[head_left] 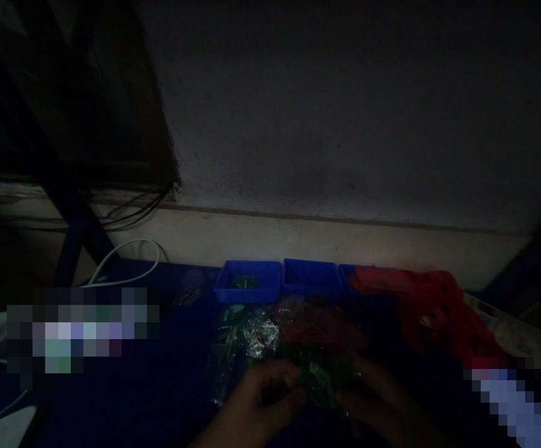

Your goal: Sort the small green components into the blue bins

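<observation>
The light is dim. My left hand (261,401) is closed, thumb and fingers pinching the left edge of a clear plastic bag with green pieces (319,381). From the other side my right hand (380,395) grips the same bag, its fingers partly lost in shadow. Just beyond lie more clear plastic bags with green contents (228,339), a shiny crinkled plastic bag (261,333), and a dark red bundle in plastic (321,323).
Along the back stand a blue tray (221,292) with green pieces inside, a second blue tray (312,289), and a third blue tray (345,283) partly under red mesh-like material (438,305). A white cable (151,239) loops at left. A wall (321,124) rises behind.
</observation>
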A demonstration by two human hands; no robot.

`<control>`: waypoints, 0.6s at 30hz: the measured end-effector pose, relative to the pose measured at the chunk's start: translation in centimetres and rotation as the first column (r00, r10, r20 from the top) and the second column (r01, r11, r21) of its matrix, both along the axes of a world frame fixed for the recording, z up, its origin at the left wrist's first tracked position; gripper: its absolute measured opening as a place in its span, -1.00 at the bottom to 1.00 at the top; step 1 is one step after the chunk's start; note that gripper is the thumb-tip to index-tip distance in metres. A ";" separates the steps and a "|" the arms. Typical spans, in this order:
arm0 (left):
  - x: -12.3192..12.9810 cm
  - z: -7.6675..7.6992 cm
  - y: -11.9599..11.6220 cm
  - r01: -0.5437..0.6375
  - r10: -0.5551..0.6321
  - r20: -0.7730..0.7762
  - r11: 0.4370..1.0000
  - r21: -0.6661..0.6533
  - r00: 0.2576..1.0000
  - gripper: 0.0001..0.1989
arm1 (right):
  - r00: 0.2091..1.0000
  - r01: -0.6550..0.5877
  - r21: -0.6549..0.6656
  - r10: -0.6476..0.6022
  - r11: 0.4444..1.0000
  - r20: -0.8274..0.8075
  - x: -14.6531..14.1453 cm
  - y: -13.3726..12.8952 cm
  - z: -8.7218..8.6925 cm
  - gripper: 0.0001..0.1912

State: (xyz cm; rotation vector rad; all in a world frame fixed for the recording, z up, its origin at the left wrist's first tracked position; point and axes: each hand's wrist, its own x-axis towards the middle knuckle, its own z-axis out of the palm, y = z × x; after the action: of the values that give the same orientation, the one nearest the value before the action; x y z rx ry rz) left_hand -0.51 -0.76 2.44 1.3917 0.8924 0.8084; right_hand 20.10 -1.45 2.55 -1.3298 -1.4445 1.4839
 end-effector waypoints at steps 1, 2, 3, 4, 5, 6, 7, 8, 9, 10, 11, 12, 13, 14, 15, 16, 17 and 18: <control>0.0 0.0 0.0 0.005 -0.005 0.013 1.000 -0.003 1.000 -0.78 | 1.000 -0.009 0.006 0.009 1.000 -0.006 0.0 0.1 -0.2 -0.77; 0.0 -0.1 0.0 0.006 -0.006 0.026 1.000 -0.003 1.000 -0.79 | 1.000 -0.014 0.000 0.014 1.000 -0.012 0.0 0.1 -0.4 -0.72; 0.0 -0.2 0.0 0.006 -0.006 0.039 1.000 -0.002 0.999 -0.80 | 1.000 -0.016 -0.013 0.016 1.000 -0.018 0.0 0.1 -0.6 -0.69; 0.0 -0.3 0.0 0.003 -0.003 0.050 1.000 0.000 0.999 -0.80 | 1.000 -0.013 -0.025 0.012 1.000 -0.024 0.0 0.1 -0.8 -0.66; 0.0 -0.4 0.0 0.000 0.000 0.060 1.000 0.005 0.998 -0.81 | 0.999 -0.010 -0.034 0.009 0.999 -0.031 0.1 0.1 -0.9 -0.64; -0.1 -0.4 0.0 -0.002 0.001 0.065 1.000 0.011 0.998 -0.81 | 0.999 -0.008 -0.036 0.006 0.999 -0.038 0.1 0.1 -1.0 -0.64; -0.1 -0.5 0.0 -0.005 0.003 0.067 1.000 0.018 0.998 -0.82 | 0.999 -0.006 -0.032 0.005 0.999 -0.046 0.1 0.1 -1.1 -0.64; -0.1 -0.5 0.0 -0.008 0.006 0.063 1.000 0.028 0.998 -0.83 | 0.999 0.002 -0.029 -0.003 1.000 -0.049 0.2 0.1 -1.2 -0.64; -0.1 -0.6 0.0 -0.013 0.011 0.053 0.999 0.039 0.999 -0.83 | 0.999 0.014 -0.037 -0.016 0.999 -0.051 0.2 0.1 -1.2 -0.62; -0.2 -0.6 0.0 -0.019 0.017 0.040 0.998 0.053 0.999 -0.84 | 0.998 0.027 -0.055 -0.030 0.998 -0.049 0.3 0.1 -1.3 -0.59; -0.2 -0.6 0.0 -0.025 0.023 0.024 0.998 0.063 0.999 -0.84 | 0.998 0.036 -0.074 -0.040 0.997 -0.045 0.3 0.0 -1.3 -0.56; -0.2 -0.6 0.0 -0.027 0.027 0.007 0.997 0.070 1.000 -0.84 | 0.998 0.043 -0.086 -0.047 0.995 -0.039 0.3 0.0 -1.2 -0.56; -0.2 -0.7 0.0 -0.026 0.027 -0.011 0.997 0.071 1.000 -0.83 | 0.998 0.049 -0.086 -0.052 0.995 -0.033 0.3 -0.1 -1.2 -0.57; -0.2 -0.7 0.1 -0.024 0.026 -0.030 0.997 0.067 0.999 -0.82 | 0.998 0.054 -0.076 -0.056 0.996 -0.031 0.2 -0.1 -1.1 -0.61; -0.2 -0.8 0.1 -0.022 0.025 -0.046 0.998 0.060 0.999 -0.81 | 0.998 0.051 -0.064 -0.053 0.997 -0.030 0.2 -0.2 -0.9 -0.66; -0.2 -0.8 0.1 -0.017 0.020 -0.060 0.998 0.053 0.998 -0.79 | 0.998 0.049 -0.054 -0.050 0.997 -0.027 0.1 -0.2 -0.7 -0.71; -0.3 -0.9 0.1 -0.013 0.017 -0.074 0.999 0.051 0.997 -0.78 | 0.998 0.046 -0.051 -0.048 0.998 -0.028 0.0 -0.3 -0.5 -0.75; -0.3 -0.8 0.1 -0.009 0.013 -0.085 0.999 0.051 0.996 -0.76 | 0.999 0.041 -0.055 -0.042 0.998 -0.028 -0.1 -0.3 -0.4 -0.78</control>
State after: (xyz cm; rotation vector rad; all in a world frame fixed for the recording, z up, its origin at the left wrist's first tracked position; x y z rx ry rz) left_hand -0.80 -0.67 1.59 1.4758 0.9519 0.7888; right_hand 20.03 -1.73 2.15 -1.3571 -1.3588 1.5193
